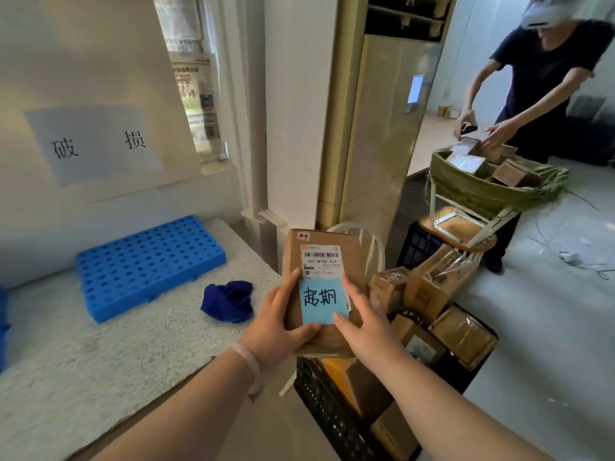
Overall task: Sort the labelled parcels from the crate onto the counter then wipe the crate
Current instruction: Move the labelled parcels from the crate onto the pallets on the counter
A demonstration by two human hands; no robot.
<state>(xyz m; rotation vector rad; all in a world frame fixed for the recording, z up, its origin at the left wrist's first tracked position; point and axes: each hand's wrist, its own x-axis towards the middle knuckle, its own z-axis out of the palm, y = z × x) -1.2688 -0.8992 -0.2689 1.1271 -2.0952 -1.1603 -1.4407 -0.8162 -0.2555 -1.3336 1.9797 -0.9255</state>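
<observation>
Two grips: left grip (276,327) and right grip (366,324) clasp the parcel (321,261).
Parcel: over the crate (319,404), beside the worktop (100,354).

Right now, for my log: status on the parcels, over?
Left grip and right grip hold one parcel over crate. More parcels in crate. Cloth and blue tray on counter.

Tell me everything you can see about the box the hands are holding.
The box is brown cardboard, taller than wide, held roughly upright over the black crate, beside the counter. Its front carries a white label with a barcode and "507-N705 A34", a blue note with dark handwritten characters below it, and a small tag marked "2-3" at the top left corner. The left hand grips its left edge and the right hand its right edge, thumbs on the front.
</observation>
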